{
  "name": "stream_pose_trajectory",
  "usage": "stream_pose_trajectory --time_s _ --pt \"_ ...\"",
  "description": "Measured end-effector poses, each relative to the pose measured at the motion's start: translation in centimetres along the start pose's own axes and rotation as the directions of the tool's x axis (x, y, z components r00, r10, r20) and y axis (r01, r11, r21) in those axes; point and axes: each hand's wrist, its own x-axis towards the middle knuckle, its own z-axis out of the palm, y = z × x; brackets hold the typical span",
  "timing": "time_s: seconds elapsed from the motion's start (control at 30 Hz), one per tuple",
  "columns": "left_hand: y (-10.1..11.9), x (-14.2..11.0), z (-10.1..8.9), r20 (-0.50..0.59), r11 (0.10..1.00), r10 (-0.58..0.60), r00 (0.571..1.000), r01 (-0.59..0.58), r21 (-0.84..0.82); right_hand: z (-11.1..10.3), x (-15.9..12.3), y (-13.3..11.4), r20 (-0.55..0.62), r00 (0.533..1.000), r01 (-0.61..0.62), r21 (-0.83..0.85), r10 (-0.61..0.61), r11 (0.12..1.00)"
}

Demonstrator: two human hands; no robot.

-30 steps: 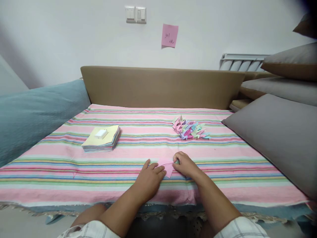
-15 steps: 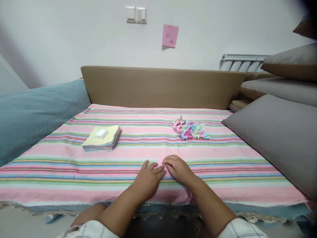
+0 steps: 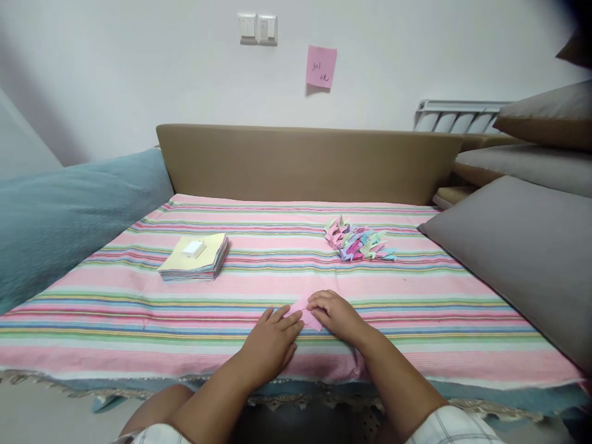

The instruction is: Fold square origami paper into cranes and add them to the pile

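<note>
A partly folded piece of pink paper [image 3: 311,320] lies on the striped cloth between my two hands. My left hand [image 3: 272,340] rests flat over its left side, fingers stretched out and spread. At the paper's right edge, my right hand [image 3: 340,316] is closed in a pinch, thumb and fingers together on it. Parts of the paper are covered by my fingers, so its exact folded shape cannot be made out. Beyond my right hand sits a cluster of folded paper cranes [image 3: 358,240] in several colours.
A stack of coloured paper sheets [image 3: 192,262] stands at the left with a small white box [image 3: 193,248] on top. Grey cushions [image 3: 513,246] line the right side, a blue cushion [image 3: 83,209] the left. A brown backrest [image 3: 305,163] closes off the back.
My left hand has shifted slightly left and down, uncovering more of the pink paper. My right hand stays pinched at its edge. The whole view has moved a little.
</note>
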Motion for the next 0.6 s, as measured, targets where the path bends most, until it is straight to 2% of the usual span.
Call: stream_pose_trajectory --time_s 0.27,0.47,0.6 --pt "0.0 -0.7 -1.0 0.111 0.997 -0.08 0.991 0.077 0.028 -0.1 0.0 0.1 0.006 1.0 -0.004 0.026 0.004 1.0" --pt "0.0 -0.9 -1.3 0.079 0.996 -0.068 0.995 0.063 0.057 -0.2 0.0 -1.2 0.01 0.998 -0.062 0.0 0.062 0.998" --pt "-0.2 -1.1 -1.6 0.097 0.998 -0.058 0.994 0.055 0.037 0.0 0.0 -1.5 0.018 0.995 -0.098 -0.026 0.099 0.995"
